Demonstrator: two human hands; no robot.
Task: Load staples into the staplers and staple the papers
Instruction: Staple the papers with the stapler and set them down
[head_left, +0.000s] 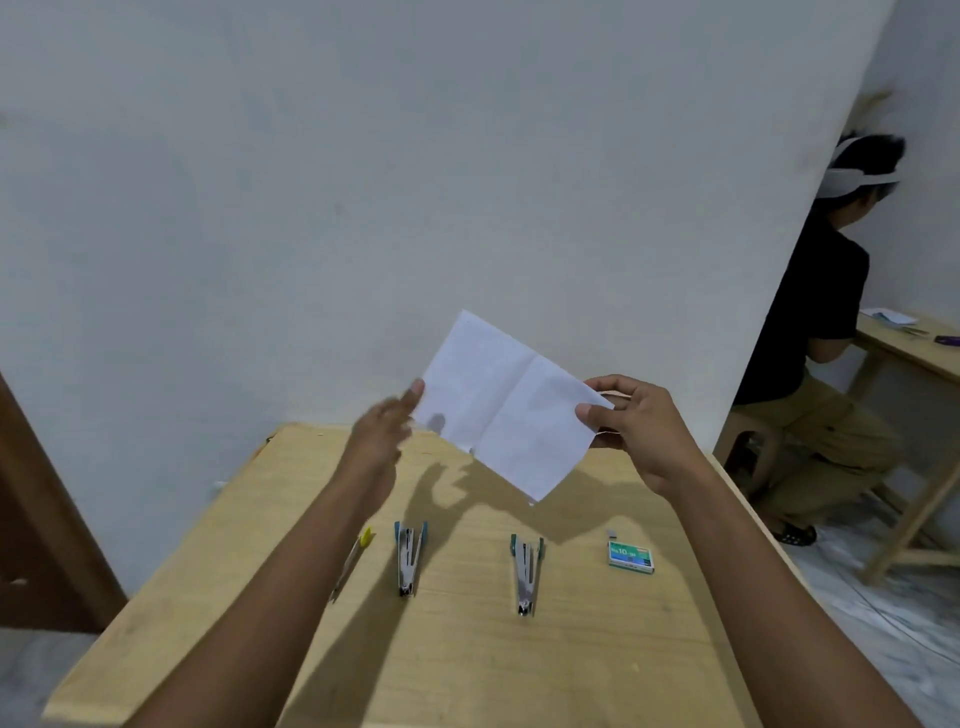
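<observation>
I hold white folded papers (506, 410) in the air above the far part of the wooden table (467, 649). My right hand (631, 428) pinches their right edge between thumb and fingers. My left hand (384, 431) is blurred and touches their left edge with its fingertips. Two metal staplers with teal ends lie on the table below, one on the left (409, 556) and one on the right (525, 571). A green staple box (630, 556) lies to the right of them, with a small strip of staples (613, 533) just behind it.
A thin metal tool with a yellow tip (356, 558) lies left of the left stapler, partly hidden by my left forearm. A white wall stands behind the table. Another person (826, 332) sits at a second wooden table (914, 348) at the right.
</observation>
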